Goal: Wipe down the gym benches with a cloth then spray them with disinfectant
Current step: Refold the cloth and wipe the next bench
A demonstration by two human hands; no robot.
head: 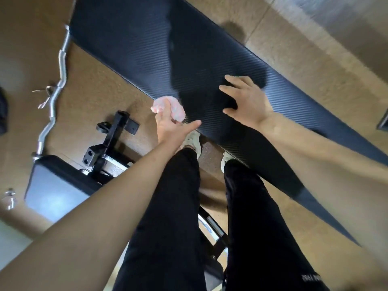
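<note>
Brown speckled floor (98,85) fills the room under the person, who looks straight down past two legs in black trousers (168,217) and two pale shoes (192,141). One bench (54,190) with a dark grey pad and a black metal frame (109,141) lies at the lower left, and its long axis seems to run from that pad toward the legs, though the legs hide much of it. One long black ribbed mat (147,45) lies beyond the shoes; its long axis runs diagonally from the upper left to the lower right, and its near edge passes just beside the toes. Two bare hands reach out near this mat. Nearer, the left hand (172,127) is over the near edge of the mat, its fingers closed around one pink fluffy cloth (170,108), with the thumb stretched out to the right; the cloth bulges out above the fingers, at the mat's edge. A little farther, the right hand (245,99) is over the middle of the mat, wide open with fingers spread apart and pointing to the left, holding nothing; whether the palm really touches the mat cannot be told because of the blur. Left of the mat, well apart from it, one curved silver barbell bar (56,89) lies on the floor, running roughly along the same direction as the bench. No other cloth is counted.
</note>
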